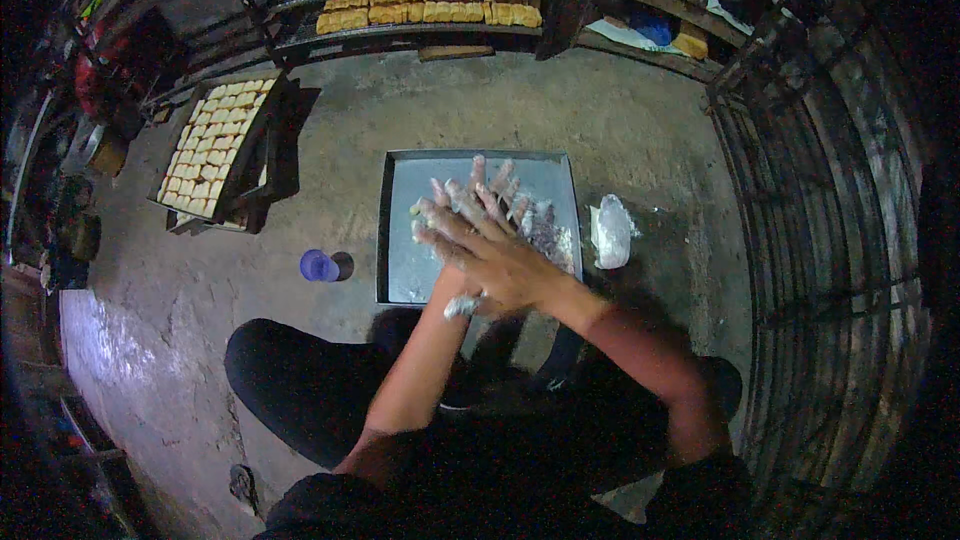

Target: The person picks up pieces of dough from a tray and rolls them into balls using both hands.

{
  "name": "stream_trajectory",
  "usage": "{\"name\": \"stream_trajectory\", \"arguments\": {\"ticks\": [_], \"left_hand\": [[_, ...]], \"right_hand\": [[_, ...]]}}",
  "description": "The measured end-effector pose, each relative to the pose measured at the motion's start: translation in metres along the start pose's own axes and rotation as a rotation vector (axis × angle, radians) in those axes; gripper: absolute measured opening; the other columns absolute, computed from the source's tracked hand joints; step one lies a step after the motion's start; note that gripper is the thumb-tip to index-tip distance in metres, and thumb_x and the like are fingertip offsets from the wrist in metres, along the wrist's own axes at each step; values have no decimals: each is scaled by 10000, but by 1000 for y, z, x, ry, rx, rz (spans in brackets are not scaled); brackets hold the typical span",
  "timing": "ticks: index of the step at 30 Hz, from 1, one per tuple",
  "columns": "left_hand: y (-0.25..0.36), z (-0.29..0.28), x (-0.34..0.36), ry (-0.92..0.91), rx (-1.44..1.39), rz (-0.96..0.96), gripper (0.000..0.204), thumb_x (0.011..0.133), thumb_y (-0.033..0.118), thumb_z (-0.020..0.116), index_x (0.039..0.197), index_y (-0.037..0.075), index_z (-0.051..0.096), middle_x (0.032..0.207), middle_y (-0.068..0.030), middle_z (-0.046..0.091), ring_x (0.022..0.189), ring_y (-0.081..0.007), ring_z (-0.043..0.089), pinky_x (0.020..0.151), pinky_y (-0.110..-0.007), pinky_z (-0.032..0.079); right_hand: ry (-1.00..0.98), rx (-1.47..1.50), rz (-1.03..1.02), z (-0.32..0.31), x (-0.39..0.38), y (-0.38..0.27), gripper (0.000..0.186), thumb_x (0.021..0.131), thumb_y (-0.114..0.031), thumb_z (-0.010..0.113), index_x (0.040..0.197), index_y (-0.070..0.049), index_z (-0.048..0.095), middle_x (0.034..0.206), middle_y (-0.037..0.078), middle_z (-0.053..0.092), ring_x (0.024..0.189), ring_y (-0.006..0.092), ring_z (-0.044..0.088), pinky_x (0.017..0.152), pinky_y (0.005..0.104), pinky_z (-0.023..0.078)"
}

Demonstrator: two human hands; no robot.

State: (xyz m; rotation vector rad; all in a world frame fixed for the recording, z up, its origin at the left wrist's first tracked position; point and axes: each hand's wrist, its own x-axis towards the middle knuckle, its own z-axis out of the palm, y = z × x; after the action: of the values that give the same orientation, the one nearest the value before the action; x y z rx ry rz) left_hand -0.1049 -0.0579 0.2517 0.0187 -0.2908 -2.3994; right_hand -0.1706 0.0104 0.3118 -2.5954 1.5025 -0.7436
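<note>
My right hand (498,262) lies crossed over my left hand (497,192), both above a shallow rectangular metal tray (405,180). White paste or flour coats the fingers of each. The right hand's fingers are spread toward the upper left, and its thumb stretches down over the left wrist. From underneath, the left hand's fingers fan out away from me; its palm is hidden. Neither hand shows anything held. White smears and crumbs mark the tray's right part. Beside its right edge stands an elongated whitish container (612,232) with white stuff in it.
A purple cup (318,265) is on the concrete floor left of the tray. Farther left, a pan of bread pieces (218,140) rests on a low support. Racks at the back hold rows of baked bread (430,14). Dark metal racking (800,210) lines the right side.
</note>
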Motion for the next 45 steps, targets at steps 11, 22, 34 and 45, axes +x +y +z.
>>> {"name": "stream_trajectory", "arguments": {"ticks": [11,22,34,45], "left_hand": [[-3,40,-3,64,40,-74,889,933,759,275,1554,123,262,1589,-131,306,1433,-355,326,1180,-520,248],[-29,22,1,-26,403,60,873,951,742,253,1562,118,248,1577,-128,320,1384,-283,397,1143,-433,313],[-39,-27,24,-367,-456,238,829,948,726,282,1575,188,220,1592,-81,308,1465,-297,280,1175,-518,257],[-3,35,18,138,40,-89,859,940,742,287,1545,133,280,1557,-151,356,1372,-407,400,1126,-569,309]], "right_hand": [[184,67,265,-18,3,52,1032,862,-747,445,1595,-99,116,1640,228,72,1509,433,69,1186,606,34],[162,181,128,-16,10,29,1042,844,-830,345,1592,-126,173,1642,224,71,1508,435,82,1167,638,44],[87,107,-22,-6,9,4,953,893,-759,350,1582,-111,228,1653,160,117,1515,419,70,1181,604,0],[40,62,215,-17,-11,61,979,878,-673,512,1593,-112,147,1641,234,41,1512,433,43,1186,607,31]]}}
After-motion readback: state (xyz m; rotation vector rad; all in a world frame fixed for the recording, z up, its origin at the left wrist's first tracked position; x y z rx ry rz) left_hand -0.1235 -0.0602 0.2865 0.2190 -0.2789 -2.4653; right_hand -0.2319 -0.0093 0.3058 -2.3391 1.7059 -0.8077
